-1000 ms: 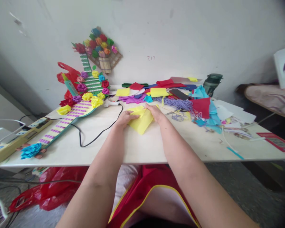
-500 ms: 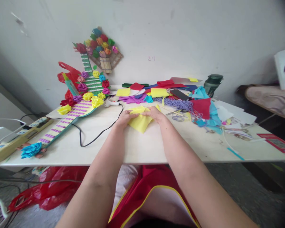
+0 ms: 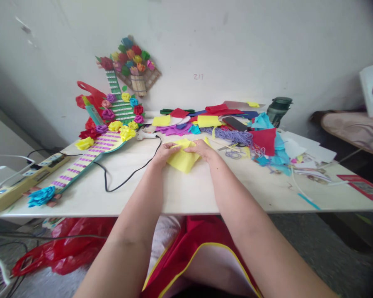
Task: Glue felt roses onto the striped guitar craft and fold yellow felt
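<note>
Between my hands, over the middle of the white table [image 3: 136, 194], is a piece of yellow crepe paper [image 3: 183, 160]. My left hand [image 3: 164, 153] pinches its left side. On the opposite side, my right hand [image 3: 202, 150] grips the upper right of the sheet, thumb on top. The sheet's lower corner hangs toward me, and some fingers are hidden behind the paper. Just beyond my right hand lie scissors [image 3: 224, 147], partly covered, and a bundle of purple string [image 3: 231, 135].
Folded coloured papers, a yellow one [image 3: 208, 121] among them, line the wall side. A dark green bottle [image 3: 278, 111] stands back right. At left are a flower-trimmed striped board [image 3: 90, 159], a glue gun [image 3: 146, 135] with a black cord and a power strip [image 3: 34, 180].
Both hands stay in nearly the same place. The yellow paper has shifted very slightly in my fingers, its lower part looking a little flatter.
</note>
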Demonstrator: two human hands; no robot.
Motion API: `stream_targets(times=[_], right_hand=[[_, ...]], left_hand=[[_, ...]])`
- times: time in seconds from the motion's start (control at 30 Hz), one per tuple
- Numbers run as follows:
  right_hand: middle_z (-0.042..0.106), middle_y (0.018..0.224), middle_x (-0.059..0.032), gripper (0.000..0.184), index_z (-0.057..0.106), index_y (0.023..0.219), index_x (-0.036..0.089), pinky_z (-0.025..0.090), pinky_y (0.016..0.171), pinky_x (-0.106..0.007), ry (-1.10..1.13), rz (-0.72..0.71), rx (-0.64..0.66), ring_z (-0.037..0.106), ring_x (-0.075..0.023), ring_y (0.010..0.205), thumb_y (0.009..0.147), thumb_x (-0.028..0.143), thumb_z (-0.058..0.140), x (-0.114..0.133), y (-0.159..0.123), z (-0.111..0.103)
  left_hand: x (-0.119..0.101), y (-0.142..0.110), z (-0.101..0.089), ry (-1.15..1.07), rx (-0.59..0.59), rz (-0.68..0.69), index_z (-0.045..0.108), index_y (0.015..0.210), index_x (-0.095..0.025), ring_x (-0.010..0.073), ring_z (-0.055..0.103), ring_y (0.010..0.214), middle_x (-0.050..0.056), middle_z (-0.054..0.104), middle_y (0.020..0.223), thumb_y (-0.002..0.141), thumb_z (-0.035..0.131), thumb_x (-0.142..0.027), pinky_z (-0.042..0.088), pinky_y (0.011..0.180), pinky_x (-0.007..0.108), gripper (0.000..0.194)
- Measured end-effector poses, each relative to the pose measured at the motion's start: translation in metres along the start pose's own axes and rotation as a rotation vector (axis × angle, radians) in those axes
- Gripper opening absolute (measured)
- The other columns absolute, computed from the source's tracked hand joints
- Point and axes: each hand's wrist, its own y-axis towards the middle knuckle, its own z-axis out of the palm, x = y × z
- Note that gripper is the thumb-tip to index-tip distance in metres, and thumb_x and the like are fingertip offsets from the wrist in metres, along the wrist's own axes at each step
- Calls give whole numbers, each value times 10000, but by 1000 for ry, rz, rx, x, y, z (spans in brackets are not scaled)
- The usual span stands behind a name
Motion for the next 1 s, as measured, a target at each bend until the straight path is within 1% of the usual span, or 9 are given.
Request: stream_targets(times=[0.13,0.3,0.43,0.6,0.67,0.8,0.9,1.0], right_hand=[[696,706,-25,313,664,744,136,496,581,-239,-6,1,-2,622,-143,613,469,192,805,1,-1,0],[685,660,-11,284,660,720,139,491,568,-231,-4,-2,13,614,-137,591,476,189,796,1,-2,0],[677,640,-4,250,656,699,137,485,543,-231,-11,1,2,606,-137,569,491,189,783,1,-2,0],[682,650,-7,242,648,676,149,484,555,-229,-32,1,27,616,-143,587,489,206,790,2,-3,0],[679,638,-11,249,647,664,150,482,551,-227,-44,7,36,614,-143,581,477,212,800,3,-4,1],[678,620,-13,277,646,646,152,481,531,-222,-51,18,68,606,-140,559,441,220,819,5,-6,2],[674,608,-9,282,638,636,151,486,527,-222,-58,42,88,602,-140,555,435,213,826,6,-7,3],[665,594,-15,274,632,630,144,489,535,-230,-72,62,117,604,-146,562,443,192,827,8,-10,5]], left_hand=[[0,0,-2,41,-63,44,600,647,-150,135,577,495,0,632,570,496,796,-434,446,490,239,377],[0,-1,-1,37,-51,37,576,631,-149,128,567,480,0,626,557,491,796,-444,440,475,233,394],[0,1,0,39,-65,37,554,620,-155,110,540,453,-16,605,532,483,798,-449,429,466,227,406],[1,1,-2,57,-51,50,555,634,-161,116,553,475,-3,615,560,542,756,-496,429,474,226,401],[-1,0,-1,88,-47,40,572,645,-159,123,563,489,4,622,576,559,747,-494,428,476,227,387],[-3,-3,2,155,-53,36,596,652,-154,134,567,505,8,619,585,549,762,-461,426,484,235,364],[-3,-3,3,258,-83,82,615,651,-144,127,550,506,10,607,575,551,758,-460,392,467,220,361],[-1,0,2,378,-112,136,627,633,-135,103,500,479,-3,568,533,564,743,-467,331,436,201,358]])
